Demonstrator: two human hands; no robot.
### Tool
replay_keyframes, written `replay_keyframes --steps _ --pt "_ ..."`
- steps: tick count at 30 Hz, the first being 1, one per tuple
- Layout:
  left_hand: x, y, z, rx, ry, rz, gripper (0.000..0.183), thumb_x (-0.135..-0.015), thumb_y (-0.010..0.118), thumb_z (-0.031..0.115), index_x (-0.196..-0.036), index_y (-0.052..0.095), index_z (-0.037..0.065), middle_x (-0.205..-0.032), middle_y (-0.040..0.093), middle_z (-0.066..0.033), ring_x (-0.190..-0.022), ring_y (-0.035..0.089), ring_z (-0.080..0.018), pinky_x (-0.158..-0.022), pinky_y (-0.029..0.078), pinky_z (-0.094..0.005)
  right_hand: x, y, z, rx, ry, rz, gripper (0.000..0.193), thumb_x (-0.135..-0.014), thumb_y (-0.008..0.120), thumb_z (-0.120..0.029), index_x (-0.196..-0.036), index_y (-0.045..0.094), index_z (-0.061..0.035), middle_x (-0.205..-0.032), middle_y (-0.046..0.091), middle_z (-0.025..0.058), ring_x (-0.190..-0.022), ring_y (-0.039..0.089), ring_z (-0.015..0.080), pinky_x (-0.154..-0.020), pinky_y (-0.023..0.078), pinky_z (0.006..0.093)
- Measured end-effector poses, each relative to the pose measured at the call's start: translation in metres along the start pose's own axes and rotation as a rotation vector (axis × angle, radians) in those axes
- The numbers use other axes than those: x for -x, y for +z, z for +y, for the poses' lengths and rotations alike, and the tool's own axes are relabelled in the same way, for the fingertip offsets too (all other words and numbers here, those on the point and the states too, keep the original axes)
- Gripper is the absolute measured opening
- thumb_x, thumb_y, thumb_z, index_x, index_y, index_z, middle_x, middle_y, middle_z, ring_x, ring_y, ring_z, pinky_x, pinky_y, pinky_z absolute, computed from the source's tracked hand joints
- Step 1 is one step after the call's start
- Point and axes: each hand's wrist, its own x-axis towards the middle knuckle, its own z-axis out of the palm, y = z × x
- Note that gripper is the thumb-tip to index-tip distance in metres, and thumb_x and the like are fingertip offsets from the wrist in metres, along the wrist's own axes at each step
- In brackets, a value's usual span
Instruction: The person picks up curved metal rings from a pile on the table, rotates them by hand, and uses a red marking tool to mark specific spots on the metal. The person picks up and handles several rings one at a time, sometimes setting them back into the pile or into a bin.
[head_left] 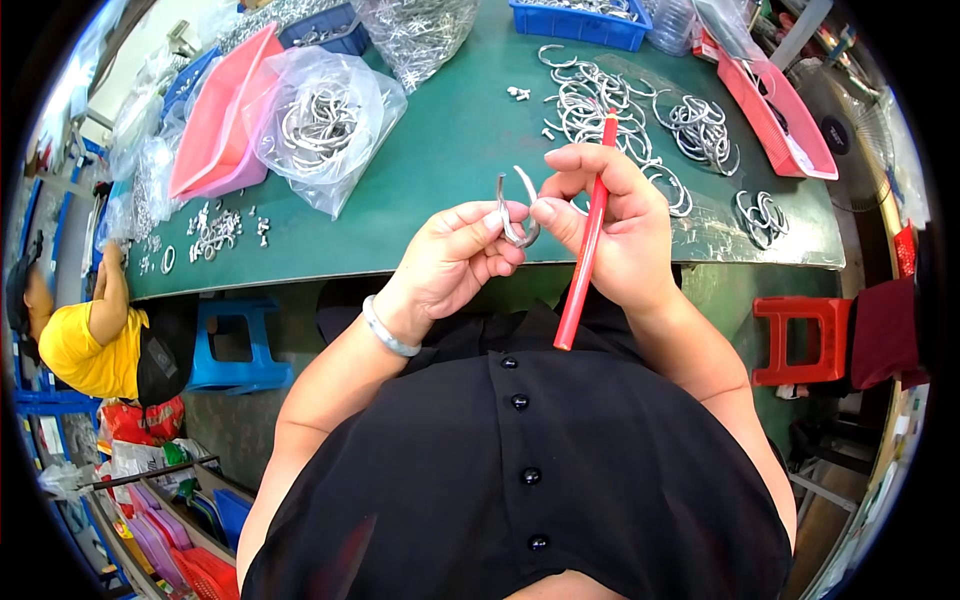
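Observation:
In front of my body, just over the near edge of the table, an open silver cuff bracelet is held with its gap upward. My left hand pinches its lower left part between thumb and fingers. On its right side, the thumb and fingertips of my right hand are closed at the bracelet. A long red stick, pencil-like with a pale upper end, slants across that same hand, held within it. Beyond my hands a pile of silver cuff bracelets lies on the table, partly hidden by my right hand.
Smaller bracelet piles lie right on the green table. A clear bag of bracelets, pink bins and small silver parts are left. Blue trays stand behind. A yellow-shirted person sits far left; a red stool stands right.

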Motion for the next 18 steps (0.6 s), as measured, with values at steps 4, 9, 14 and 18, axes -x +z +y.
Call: replay_keyframes --steps 4,9,14,18 --pt "-0.001 -0.001 -0.001 0.017 -0.003 -0.003 0.022 -0.088 0.049 0.013 -0.102 0.056 -0.002 -0.081 0.061 -0.0078 -0.067 0.061 -0.0140 -0.061 0.050 -0.0221 -0.004 -0.005 0.006 -0.019 0.073 0.024 0.027 -0.075 0.066 -0.005 -0.099 0.053 -0.0012 -0.074 0.058 0.0025 -0.069 0.053 0.0078 -0.063 0.043 0.0216" --pt "-0.002 0.002 0.003 -0.041 0.037 0.161 0.018 -0.088 0.049 0.015 -0.095 0.057 0.000 -0.078 0.060 -0.0041 -0.065 0.057 -0.0093 -0.057 0.045 -0.0203 -0.007 -0.015 0.020 -0.201 0.280 0.069 0.022 -0.079 0.060 -0.004 -0.099 0.051 0.0010 -0.078 0.060 0.0057 -0.073 0.057 0.0091 -0.066 0.045 0.0211" --pt "-0.003 0.000 0.008 -0.099 0.062 0.193 0.019 -0.088 0.051 0.016 -0.095 0.057 0.000 -0.078 0.059 -0.0036 -0.065 0.057 -0.0092 -0.057 0.045 -0.0202 -0.005 -0.020 0.033 -0.284 0.347 0.070 0.022 -0.080 0.059 -0.002 -0.099 0.050 0.0014 -0.078 0.061 0.0074 -0.073 0.058 0.0104 -0.067 0.046 0.0218" --pt "-0.004 0.000 0.009 -0.110 0.068 0.207 0.019 -0.088 0.051 0.017 -0.094 0.057 0.000 -0.077 0.059 -0.0037 -0.065 0.057 -0.0093 -0.057 0.045 -0.0201 -0.006 -0.019 0.034 -0.285 0.382 0.079 0.021 -0.080 0.058 -0.002 -0.099 0.050 0.0011 -0.078 0.061 0.0076 -0.072 0.058 0.0108 -0.067 0.047 0.0225"
